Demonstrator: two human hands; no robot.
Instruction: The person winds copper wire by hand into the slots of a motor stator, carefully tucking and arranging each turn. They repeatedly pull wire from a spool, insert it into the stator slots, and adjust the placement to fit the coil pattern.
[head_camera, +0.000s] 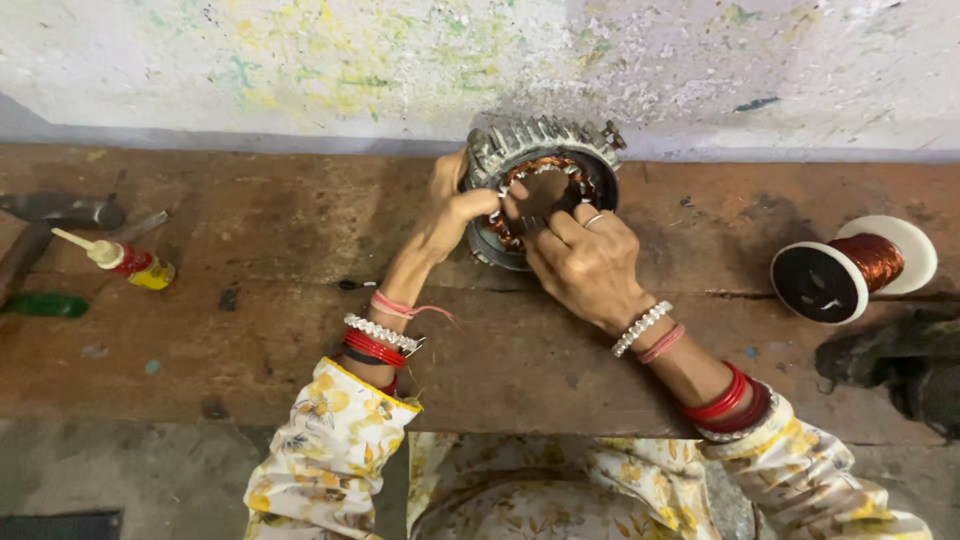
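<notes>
Currently my left hand (447, 205) steadies the stator (541, 190) upright on the counter (300, 300), fingers pinching its rim; my right hand (585, 262) pinches its copper winding.

fingers (520, 205) are hiding part of the motor stator (541, 190); dark tools (50, 215) are running off the table's (300, 330) left edge.

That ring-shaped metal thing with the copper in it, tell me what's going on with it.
A person is working on a motor stator standing on edge on a worn wooden bench. The left hand grips its rim, while the right hand has its fingers inside the ring at the copper windings. A spool of copper wire lies to the right, a small glue bottle to the left.
</notes>
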